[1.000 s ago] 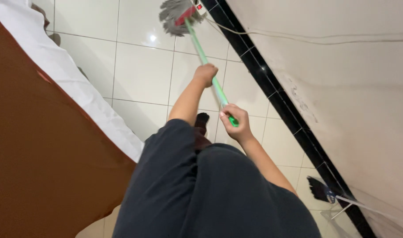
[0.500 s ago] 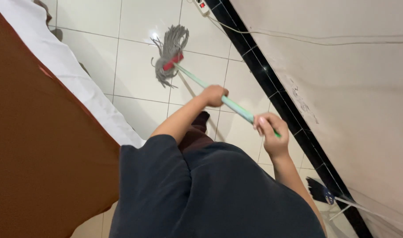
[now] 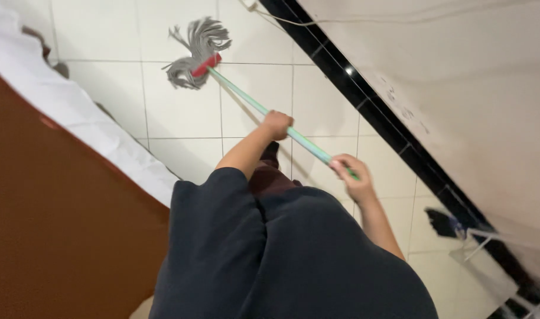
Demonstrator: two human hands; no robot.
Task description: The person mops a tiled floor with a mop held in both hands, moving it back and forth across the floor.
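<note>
Grey mop strands (image 3: 196, 52) have swung leftward across the white floor tiles (image 3: 181, 100) at upper left, both left hand (image 3: 277, 124) and right hand (image 3: 351, 177) clamped on the green handle (image 3: 252, 103), mid-stroke sweeping

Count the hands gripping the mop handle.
2. The left hand grips the green mop handle partway down; the right hand grips near its top end. No other hands are visible.
</note>
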